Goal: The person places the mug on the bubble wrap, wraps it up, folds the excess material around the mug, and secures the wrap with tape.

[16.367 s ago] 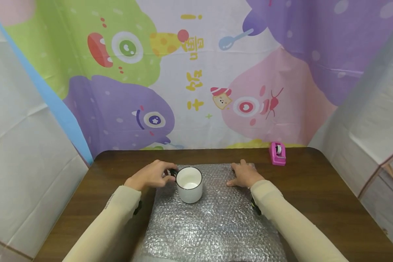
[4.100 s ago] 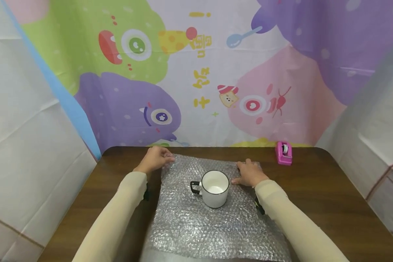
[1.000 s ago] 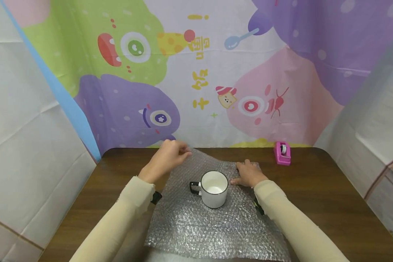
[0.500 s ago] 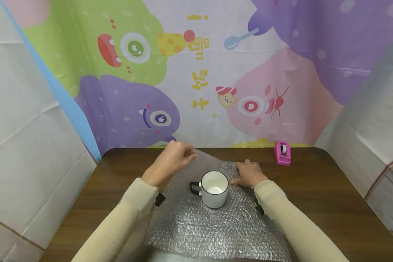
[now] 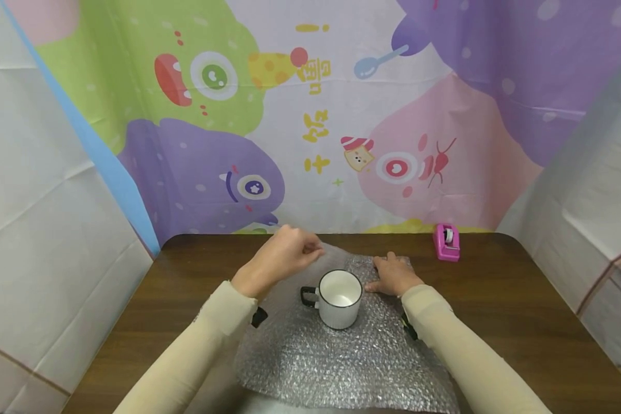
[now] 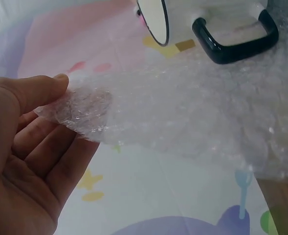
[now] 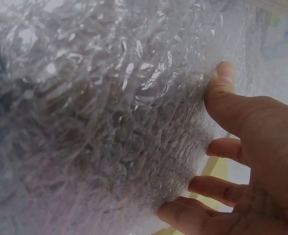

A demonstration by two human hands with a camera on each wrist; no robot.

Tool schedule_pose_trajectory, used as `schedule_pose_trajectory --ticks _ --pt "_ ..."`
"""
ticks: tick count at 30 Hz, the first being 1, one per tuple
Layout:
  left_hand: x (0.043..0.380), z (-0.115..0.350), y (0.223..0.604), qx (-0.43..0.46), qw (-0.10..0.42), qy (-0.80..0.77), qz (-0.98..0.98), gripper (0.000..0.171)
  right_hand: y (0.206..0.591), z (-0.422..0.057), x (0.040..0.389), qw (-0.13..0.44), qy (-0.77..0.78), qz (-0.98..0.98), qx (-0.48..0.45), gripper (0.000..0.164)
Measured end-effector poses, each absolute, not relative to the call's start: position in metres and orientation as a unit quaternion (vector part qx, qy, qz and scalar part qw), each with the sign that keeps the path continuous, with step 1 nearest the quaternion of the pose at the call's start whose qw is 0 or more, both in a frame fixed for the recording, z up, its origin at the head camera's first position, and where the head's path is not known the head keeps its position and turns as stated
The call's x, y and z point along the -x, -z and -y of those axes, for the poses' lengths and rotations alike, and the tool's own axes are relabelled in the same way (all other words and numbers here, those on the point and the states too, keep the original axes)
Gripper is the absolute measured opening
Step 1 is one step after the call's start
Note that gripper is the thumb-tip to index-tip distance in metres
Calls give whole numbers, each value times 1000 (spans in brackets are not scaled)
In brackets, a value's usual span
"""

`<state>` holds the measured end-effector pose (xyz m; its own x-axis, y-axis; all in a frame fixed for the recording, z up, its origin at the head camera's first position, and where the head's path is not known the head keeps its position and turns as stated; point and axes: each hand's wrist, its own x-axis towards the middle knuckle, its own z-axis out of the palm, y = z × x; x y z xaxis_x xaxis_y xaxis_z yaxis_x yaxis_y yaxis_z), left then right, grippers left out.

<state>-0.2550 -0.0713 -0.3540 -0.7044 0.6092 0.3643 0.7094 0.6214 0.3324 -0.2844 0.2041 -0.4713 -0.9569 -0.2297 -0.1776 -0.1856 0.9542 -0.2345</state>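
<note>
A white mug [image 5: 340, 313] with a dark rim and a black handle [image 6: 241, 53] stands upright on a sheet of clear bubble wrap [image 5: 336, 368]. With thumb and fingers my left hand [image 5: 282, 257] pinches the sheet's far left corner, lifted off the table behind the mug. In the left wrist view that raised bubble wrap [image 6: 173, 112] stretches from the fingertips toward the mug. My right hand [image 5: 395, 276] rests with spread fingers on the sheet's far right part, just right of the mug. Its thumb [image 7: 224, 83] and fingertips touch the bubble wrap in the right wrist view.
A pink tape dispenser [image 5: 447, 242] sits at the back right of the brown wooden table [image 5: 507, 310]. Behind the table hangs a cartoon-printed curtain [image 5: 310, 201], close to the far edge.
The left hand has let go of the mug handle, taken the far left corner of the bubble wrap, and carried it up and rightward. The mug now stands further right; the right hand stays put.
</note>
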Motion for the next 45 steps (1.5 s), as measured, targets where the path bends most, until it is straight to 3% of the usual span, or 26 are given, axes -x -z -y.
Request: schedule_pose_trajectory --ticks 24,45 --pt "248 50 372 454 12 253 854 13 476 -204 285 107 99 -983 111 74" --pt "247 43 376 480 17 246 842 10 469 -202 283 105 89 -984 113 74"
